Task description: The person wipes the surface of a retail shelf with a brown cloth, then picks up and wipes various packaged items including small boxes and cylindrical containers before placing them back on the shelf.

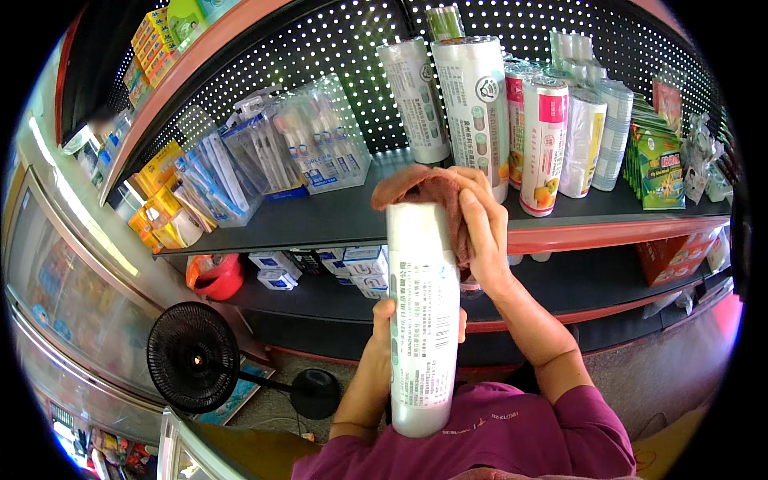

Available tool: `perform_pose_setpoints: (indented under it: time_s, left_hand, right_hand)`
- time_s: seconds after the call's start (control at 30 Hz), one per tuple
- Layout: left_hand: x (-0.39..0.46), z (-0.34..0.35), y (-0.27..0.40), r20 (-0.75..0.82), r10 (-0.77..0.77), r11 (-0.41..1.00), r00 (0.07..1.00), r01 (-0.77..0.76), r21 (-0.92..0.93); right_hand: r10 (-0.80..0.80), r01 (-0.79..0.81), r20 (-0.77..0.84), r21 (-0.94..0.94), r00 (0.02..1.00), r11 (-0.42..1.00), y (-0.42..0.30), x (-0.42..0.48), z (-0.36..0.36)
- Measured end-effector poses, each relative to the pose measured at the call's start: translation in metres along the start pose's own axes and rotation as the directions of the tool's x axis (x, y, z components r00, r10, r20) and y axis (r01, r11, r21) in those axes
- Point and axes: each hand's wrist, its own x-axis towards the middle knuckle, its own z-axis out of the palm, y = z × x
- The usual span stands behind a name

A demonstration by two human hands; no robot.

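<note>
A long white plastic-wrapped roll [421, 336] with printed writing and a barcode stands nearly upright before my chest. My left hand [385, 318] grips it from behind at mid-height, thumb on one side and fingertips on the other. Pressed against the roll's upper right side is a brown cloth [459, 216], which my right hand [487, 225] holds; part of it flops over the roll's top. Behind my hands, a similar large roll [471, 102] and a narrower one [415, 99] stand on the black shelf [324, 210].
Packaged toothbrushes [324, 144] and yellow boxes [165, 219] occupy the shelf's left. To the right are a pink-and-white roll [543, 150] and green packets [657, 162]. Below sit a red basket [222, 279] and small boxes [366, 267]. A black fan [193, 357] stands at lower left, beside a glass-fronted cabinet [72, 264].
</note>
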Motion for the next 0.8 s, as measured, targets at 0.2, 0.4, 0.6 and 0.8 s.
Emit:
perform_pose_setpoints:
  time_s: [0.2, 0.4, 0.6, 0.8]
  left_hand:
    - [-0.004, -0.004, -0.002, 0.128, 0.259, 0.964, 0.957, -0.247, -0.101]
    - [-0.048, -0.018, 0.032, 0.269, 0.326, 0.944, 0.906, -0.297, -0.142]
    - [-0.09, -0.03, 0.054, 0.255, 0.543, 0.839, 0.8, -0.528, -0.132]
    - [-0.113, -0.053, 0.044, 0.076, 0.619, 0.779, 0.781, -0.599, -0.186]
  right_hand:
    - [0.655, -0.753, 0.394, 0.473, 0.645, 0.457, 0.03, -0.065, 0.032]
    - [0.453, -0.658, 0.637, 0.114, 0.624, 0.745, 0.01, -0.061, 0.013]
    - [0.229, -0.08, 0.586, -0.269, 0.777, 0.96, -0.022, 0.033, 0.018]
    - [0.133, 0.296, 0.448, -0.757, 0.884, 0.582, 0.091, 0.146, 0.063]
